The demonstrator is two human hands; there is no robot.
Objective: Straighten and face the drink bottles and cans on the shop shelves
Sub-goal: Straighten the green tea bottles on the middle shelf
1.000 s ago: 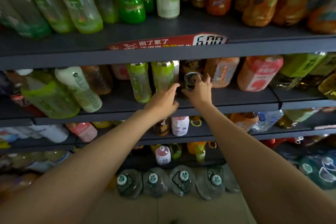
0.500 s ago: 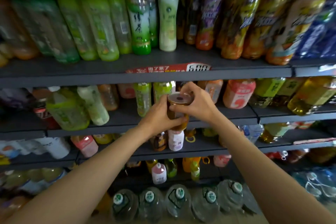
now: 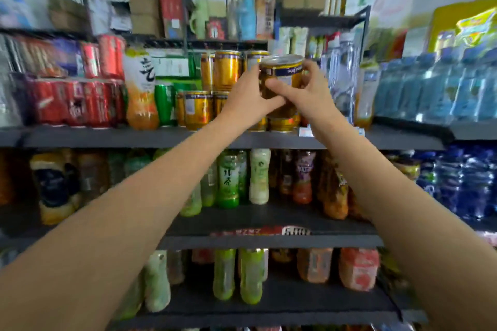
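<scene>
A gold can with a dark blue band [image 3: 282, 75] is held up between both hands in front of the top drinks shelf [image 3: 161, 137]. My left hand [image 3: 247, 99] wraps its left side and my right hand [image 3: 304, 94] wraps its right side, thumb across the front. Behind it stand stacked gold cans [image 3: 226, 70] of the same kind, in two tiers. More gold cans [image 3: 197, 109] sit on the lower tier to the left. The held can hides the cans right behind it.
Red cans [image 3: 72, 102] and an orange juice bottle [image 3: 141, 91] fill the shelf's left. Clear water bottles [image 3: 341, 72] and blue-wrapped packs [image 3: 435, 88] stand to the right. Green tea bottles [image 3: 228, 180] line the shelf below. Boxes [image 3: 145, 13] sit on top.
Both hands lifted the gold can from the lower shelf up to the top drinks shelf. The view tilted upward with it.
</scene>
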